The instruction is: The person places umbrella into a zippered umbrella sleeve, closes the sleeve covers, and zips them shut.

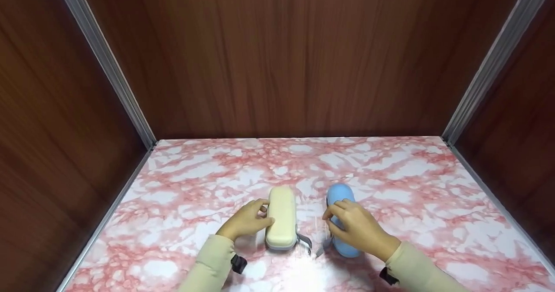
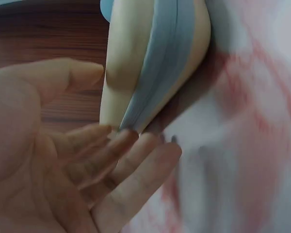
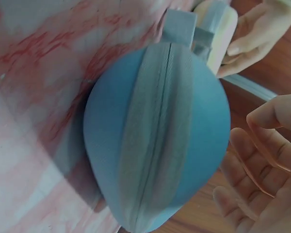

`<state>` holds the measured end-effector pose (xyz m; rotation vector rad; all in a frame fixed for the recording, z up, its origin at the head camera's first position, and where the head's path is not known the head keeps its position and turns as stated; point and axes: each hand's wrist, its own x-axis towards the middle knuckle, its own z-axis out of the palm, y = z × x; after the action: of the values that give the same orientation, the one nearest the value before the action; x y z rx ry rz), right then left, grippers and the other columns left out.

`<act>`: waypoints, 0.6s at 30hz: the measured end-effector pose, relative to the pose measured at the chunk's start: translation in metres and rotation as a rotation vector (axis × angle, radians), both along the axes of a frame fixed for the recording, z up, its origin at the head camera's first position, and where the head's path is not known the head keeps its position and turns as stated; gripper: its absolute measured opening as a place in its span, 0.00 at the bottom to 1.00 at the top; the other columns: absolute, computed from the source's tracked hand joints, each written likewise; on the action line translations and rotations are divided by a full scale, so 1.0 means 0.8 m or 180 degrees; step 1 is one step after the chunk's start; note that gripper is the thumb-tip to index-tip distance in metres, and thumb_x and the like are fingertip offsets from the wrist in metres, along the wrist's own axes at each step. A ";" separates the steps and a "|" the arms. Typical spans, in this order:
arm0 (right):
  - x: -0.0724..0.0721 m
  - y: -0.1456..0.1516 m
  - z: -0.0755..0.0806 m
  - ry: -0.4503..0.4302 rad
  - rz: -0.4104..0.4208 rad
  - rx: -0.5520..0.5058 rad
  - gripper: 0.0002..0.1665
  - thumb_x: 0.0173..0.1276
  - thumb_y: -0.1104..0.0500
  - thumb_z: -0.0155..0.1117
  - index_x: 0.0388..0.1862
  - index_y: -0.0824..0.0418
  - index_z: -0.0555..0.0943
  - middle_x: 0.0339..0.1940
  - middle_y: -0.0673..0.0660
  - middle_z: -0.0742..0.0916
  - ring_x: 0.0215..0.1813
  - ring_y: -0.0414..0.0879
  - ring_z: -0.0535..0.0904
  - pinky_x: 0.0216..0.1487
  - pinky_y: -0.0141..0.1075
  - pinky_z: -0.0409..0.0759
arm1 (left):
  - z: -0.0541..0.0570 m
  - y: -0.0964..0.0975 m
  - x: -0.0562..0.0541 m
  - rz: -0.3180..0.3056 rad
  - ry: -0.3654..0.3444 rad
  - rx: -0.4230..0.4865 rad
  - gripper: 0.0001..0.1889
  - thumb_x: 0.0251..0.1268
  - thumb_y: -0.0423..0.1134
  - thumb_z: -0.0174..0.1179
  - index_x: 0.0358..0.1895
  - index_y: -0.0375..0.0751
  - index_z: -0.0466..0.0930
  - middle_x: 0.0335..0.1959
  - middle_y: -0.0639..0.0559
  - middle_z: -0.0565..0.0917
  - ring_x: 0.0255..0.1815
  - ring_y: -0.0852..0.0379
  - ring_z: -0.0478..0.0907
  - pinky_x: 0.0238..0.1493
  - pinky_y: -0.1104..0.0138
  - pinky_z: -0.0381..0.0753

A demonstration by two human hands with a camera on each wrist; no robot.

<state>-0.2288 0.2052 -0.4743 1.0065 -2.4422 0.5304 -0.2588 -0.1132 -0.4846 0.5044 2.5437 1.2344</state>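
Note:
Two long, rounded zip cases lie side by side on the table, one cream (image 1: 282, 216) and one blue (image 1: 341, 193). Along the cream case's left side is my left hand (image 1: 246, 221), thumb at its edge, fingers relaxed and apart. The left wrist view shows the grey zip band (image 2: 167, 53) facing that hand. My right hand (image 1: 360, 227) hovers over the blue case, covering its middle, with fingers loosely bent. In the right wrist view nothing lies between those fingers (image 3: 262, 167), and the blue case's zip (image 3: 157, 136) is closed.
A grey strap (image 1: 305, 241) sticks out from the cream case, and another strap (image 1: 324, 246) from the blue one, both into the gap between them. The table (image 1: 195, 188) has a red and white marbled top. Brown wood-grain panels (image 1: 299, 57) with metal edging surround it.

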 end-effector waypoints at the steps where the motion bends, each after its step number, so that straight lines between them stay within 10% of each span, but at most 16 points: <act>1: 0.000 0.001 0.000 -0.0006 -0.0008 -0.0004 0.09 0.59 0.63 0.74 0.36 0.53 0.83 0.35 0.45 0.85 0.38 0.39 0.77 0.35 0.36 0.80 | 0.002 -0.001 0.001 -0.0073 0.0106 -0.0103 0.33 0.68 0.46 0.63 0.71 0.34 0.66 0.60 0.39 0.75 0.54 0.42 0.78 0.52 0.51 0.80; 7: -0.003 0.008 -0.002 0.0008 -0.0043 -0.0008 0.09 0.59 0.62 0.74 0.36 0.53 0.83 0.35 0.45 0.85 0.38 0.39 0.77 0.37 0.39 0.80 | 0.010 -0.005 0.006 -0.0451 0.0627 -0.0611 0.32 0.70 0.46 0.62 0.69 0.29 0.68 0.61 0.41 0.76 0.57 0.42 0.77 0.59 0.52 0.77; 18: -0.013 0.029 -0.004 0.0326 -0.0165 0.0029 0.08 0.59 0.63 0.72 0.37 0.55 0.84 0.34 0.48 0.84 0.37 0.42 0.77 0.34 0.40 0.79 | 0.008 -0.011 0.009 -0.0410 0.1221 -0.1015 0.24 0.70 0.43 0.62 0.64 0.35 0.76 0.60 0.45 0.77 0.56 0.47 0.77 0.58 0.55 0.78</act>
<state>-0.2391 0.2283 -0.4775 0.9476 -2.3753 0.4399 -0.2513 -0.1223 -0.4781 0.8814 2.8894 0.7204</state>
